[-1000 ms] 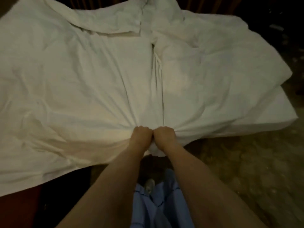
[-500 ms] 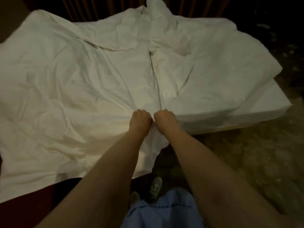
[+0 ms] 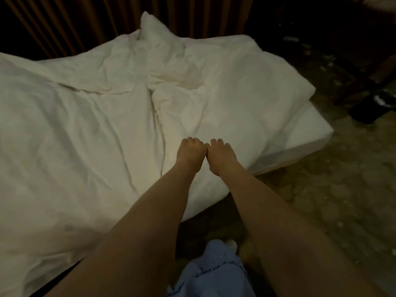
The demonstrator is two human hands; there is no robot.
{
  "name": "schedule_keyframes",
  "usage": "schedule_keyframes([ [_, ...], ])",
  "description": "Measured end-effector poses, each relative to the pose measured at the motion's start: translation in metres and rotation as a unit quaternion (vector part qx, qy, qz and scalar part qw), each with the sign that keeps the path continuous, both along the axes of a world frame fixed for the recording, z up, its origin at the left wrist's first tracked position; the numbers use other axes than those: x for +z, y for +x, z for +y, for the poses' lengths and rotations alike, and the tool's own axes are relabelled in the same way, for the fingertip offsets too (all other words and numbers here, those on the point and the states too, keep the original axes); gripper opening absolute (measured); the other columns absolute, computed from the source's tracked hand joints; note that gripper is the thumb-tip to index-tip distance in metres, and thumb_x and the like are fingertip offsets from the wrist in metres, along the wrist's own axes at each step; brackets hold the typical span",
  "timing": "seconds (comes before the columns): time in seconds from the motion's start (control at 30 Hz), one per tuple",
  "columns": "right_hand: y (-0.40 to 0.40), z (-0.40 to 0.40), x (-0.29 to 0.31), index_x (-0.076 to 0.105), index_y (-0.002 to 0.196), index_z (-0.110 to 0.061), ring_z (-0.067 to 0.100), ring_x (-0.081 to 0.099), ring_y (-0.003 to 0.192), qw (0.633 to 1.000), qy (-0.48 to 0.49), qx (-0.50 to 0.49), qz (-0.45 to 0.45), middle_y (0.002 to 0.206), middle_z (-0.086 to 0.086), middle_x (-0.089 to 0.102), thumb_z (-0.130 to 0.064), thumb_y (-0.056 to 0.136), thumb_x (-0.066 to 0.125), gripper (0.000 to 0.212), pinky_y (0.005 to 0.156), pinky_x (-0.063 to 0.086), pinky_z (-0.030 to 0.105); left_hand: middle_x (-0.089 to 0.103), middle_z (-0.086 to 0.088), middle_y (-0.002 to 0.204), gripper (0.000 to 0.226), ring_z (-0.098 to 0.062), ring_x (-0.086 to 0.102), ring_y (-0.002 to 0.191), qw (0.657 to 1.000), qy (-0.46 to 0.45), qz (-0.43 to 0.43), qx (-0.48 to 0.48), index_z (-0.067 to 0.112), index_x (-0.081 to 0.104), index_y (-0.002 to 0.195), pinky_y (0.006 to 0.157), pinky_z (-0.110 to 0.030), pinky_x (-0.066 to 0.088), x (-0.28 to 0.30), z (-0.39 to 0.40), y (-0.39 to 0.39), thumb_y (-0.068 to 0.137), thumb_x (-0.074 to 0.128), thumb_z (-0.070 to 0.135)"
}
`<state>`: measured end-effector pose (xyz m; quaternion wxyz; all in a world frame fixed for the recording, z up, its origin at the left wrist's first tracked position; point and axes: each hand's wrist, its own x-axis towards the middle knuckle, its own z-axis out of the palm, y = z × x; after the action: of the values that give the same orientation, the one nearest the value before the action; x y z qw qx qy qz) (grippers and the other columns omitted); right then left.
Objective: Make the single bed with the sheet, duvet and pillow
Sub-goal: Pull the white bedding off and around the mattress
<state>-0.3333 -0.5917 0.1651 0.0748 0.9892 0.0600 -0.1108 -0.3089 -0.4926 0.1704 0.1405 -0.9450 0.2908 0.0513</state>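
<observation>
A crumpled white duvet (image 3: 81,129) covers most of the single bed. The sheet-covered mattress corner (image 3: 308,131) shows bare at the right. A white pillow (image 3: 154,28) pokes up at the far edge against the slatted headboard. My left hand (image 3: 190,153) and my right hand (image 3: 220,155) sit side by side on the duvet near the bed's near edge. Both are curled into fists on the white cloth, knuckles touching.
A dark wooden slatted headboard (image 3: 64,20) runs along the far side. Patterned carpet (image 3: 332,200) lies to the right of the bed. Dark furniture (image 3: 372,99) stands at the far right. My blue clothing (image 3: 210,273) and a shoe show at the bottom.
Both hands have pushed forward from the bed's near edge onto the bed, carrying the gathered duvet edge with them. The view has tilted up and the pillow has come into sight.
</observation>
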Motion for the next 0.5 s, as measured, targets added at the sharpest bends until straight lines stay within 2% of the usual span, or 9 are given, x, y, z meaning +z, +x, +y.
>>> schedule_keyframes([
  [0.3, 0.067, -0.212, 0.013, 0.043, 0.126, -0.009, 0.025, 0.043, 0.117, 0.998, -0.046, -0.043, -0.008, 0.127, 0.011, 0.045, -0.008, 0.090, 0.051, 0.037, 0.094, 0.037, 0.032, 0.058, -0.011, 0.109, 0.022, -0.024, 0.055, 0.102, 0.999, -0.036, 0.007, -0.010, 0.003, 0.055, 0.110, 0.084, -0.028, 0.040, 0.005, -0.211, 0.074, 0.089, 0.049, 0.001],
  [0.5, 0.119, -0.308, -0.003, 0.043, 0.126, -0.008, 0.024, 0.042, 0.118, 0.998, -0.038, -0.047, 0.008, 0.128, 0.011, 0.044, -0.011, 0.092, 0.047, 0.035, 0.094, 0.036, 0.031, 0.057, -0.008, 0.111, 0.023, -0.023, 0.054, 0.104, 0.998, -0.053, 0.029, 0.002, 0.007, 0.054, 0.113, 0.086, -0.028, 0.040, -0.006, -0.320, 0.127, 0.091, 0.048, 0.004],
])
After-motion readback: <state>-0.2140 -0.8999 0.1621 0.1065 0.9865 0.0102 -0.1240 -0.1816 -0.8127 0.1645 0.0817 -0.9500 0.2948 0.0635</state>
